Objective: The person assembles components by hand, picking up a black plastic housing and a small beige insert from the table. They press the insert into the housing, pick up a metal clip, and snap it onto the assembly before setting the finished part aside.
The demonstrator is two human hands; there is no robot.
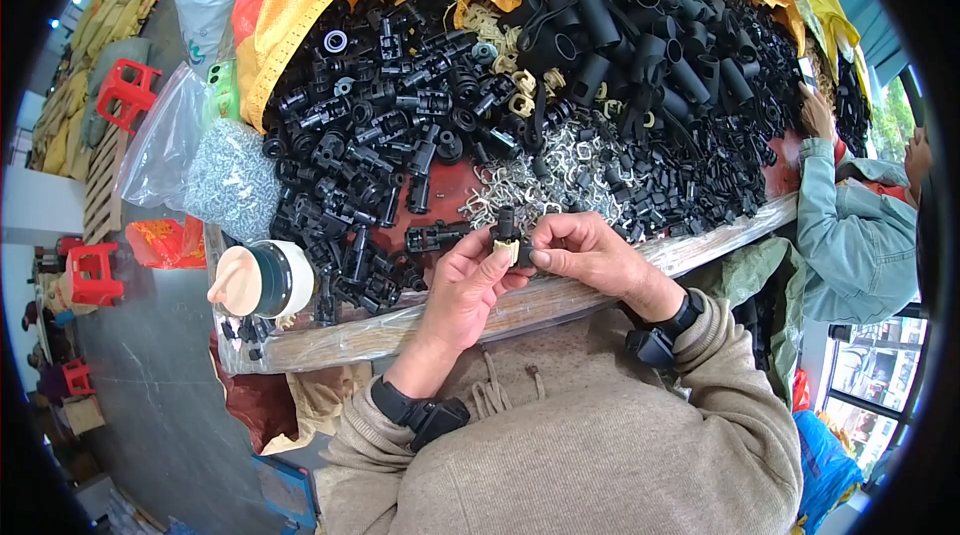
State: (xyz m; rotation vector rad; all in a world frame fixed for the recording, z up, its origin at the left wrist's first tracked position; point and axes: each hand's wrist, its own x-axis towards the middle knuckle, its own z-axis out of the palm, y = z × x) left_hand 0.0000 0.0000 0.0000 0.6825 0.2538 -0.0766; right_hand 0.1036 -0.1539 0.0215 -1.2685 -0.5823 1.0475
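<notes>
Near the table's front edge, my left hand point(466, 287) grips a small black plastic fitting point(506, 223) with a cream-coloured piece point(511, 252) on its lower part. Against its right side, the thumb and forefinger of my right hand point(592, 253) pinch a small dark piece point(526, 254), partly hidden by the fingers. Just beyond my hands lies a heap of pale and metallic clips point(555, 175). To its left are piled black ribbed plastic fittings point(375, 135); black tubes point(640, 45) are heaped behind. Small black parts point(690, 170) cover the right side.
A cup with a beige lid point(236, 280) stands at the table's left corner, below a clear bag of small metal parts point(232, 180). Yellow woven sacks point(300, 5) edge the heaps. A wooden rail point(350, 340) bounds the front. Another person's sleeve point(850, 245) is at right.
</notes>
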